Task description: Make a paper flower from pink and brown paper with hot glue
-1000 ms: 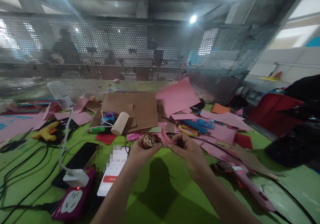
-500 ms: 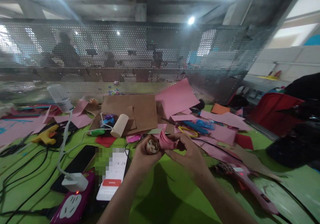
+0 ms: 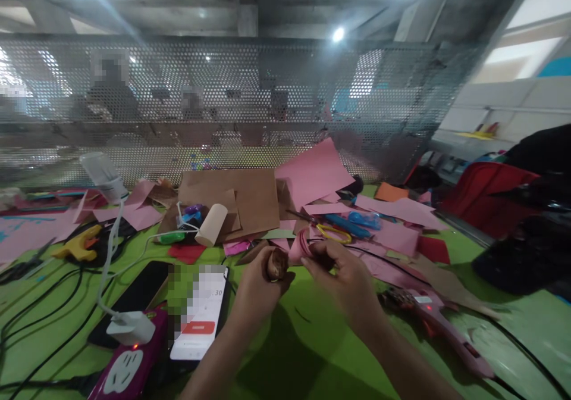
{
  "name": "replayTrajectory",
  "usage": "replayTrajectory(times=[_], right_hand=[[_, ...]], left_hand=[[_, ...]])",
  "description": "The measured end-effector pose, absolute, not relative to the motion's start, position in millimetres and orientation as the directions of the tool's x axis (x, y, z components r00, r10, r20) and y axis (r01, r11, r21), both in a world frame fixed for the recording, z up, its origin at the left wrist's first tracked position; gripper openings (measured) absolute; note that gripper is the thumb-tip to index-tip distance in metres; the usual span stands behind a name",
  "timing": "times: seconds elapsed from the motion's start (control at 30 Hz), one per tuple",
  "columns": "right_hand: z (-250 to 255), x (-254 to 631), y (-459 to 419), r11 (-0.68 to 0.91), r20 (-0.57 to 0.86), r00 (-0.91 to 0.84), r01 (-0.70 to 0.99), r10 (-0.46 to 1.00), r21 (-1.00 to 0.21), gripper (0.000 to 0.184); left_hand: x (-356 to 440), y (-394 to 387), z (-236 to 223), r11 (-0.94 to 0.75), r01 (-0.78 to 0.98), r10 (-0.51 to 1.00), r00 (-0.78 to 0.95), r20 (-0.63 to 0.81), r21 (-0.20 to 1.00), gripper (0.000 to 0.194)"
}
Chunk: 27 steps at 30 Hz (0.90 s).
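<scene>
My left hand is closed around a brown paper roll, whose crumpled end faces me. In my right hand is a piece of layered pink rolled paper, pinched between thumb and fingers. The two pieces are held close together above the green table. Whether they touch, I cannot tell. Behind my right hand lie yellow-handled scissors. A pink glue gun with a lit red light rests to the right.
Brown cardboard and a large pink sheet are at the back. On the left are a lit phone, a dark phone, a purple power strip and a yellow glue gun. A perforated metal screen stands behind.
The pink rolled paper has turned in my right hand, and its folded edge now faces differently. The brown roll has tilted, and my right hand has shifted slightly right and down.
</scene>
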State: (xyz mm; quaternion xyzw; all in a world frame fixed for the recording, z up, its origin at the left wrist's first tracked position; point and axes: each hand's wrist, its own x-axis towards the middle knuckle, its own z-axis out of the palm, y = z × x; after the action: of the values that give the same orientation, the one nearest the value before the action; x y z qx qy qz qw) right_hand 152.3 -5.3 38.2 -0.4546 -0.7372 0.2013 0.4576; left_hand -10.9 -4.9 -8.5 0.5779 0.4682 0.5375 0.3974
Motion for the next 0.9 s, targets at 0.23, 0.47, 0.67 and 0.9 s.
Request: replayTrajectory(times=[0.23,0.47,0.67,0.9], right_hand=[[46,147,-13,0.501,0.465,-0.187,0.361,0.865,-0.787,0.005],[45,139,-17,0.487,0.445,-0.197,0.331,0.873,-0.808,0.004],[43,139,-14,0.415,0.361,-0.225,0.274,0.905,-0.868,0.006],[45,143,-9,0.518,0.47,-0.226,0.269,0.853,-0.812,0.016]], left_hand=[[-7,-9,-4,-0.31,0.035,0.951,0.016,0.31,0.95,0.03],[-3,-15,1,-0.317,0.001,0.942,0.114,0.315,0.948,0.031],[-2,-19,5,-0.201,-0.134,0.951,0.21,0.226,0.97,0.047],[-11,-24,9,-0.019,-0.193,0.964,0.258,0.069,0.981,0.045]])
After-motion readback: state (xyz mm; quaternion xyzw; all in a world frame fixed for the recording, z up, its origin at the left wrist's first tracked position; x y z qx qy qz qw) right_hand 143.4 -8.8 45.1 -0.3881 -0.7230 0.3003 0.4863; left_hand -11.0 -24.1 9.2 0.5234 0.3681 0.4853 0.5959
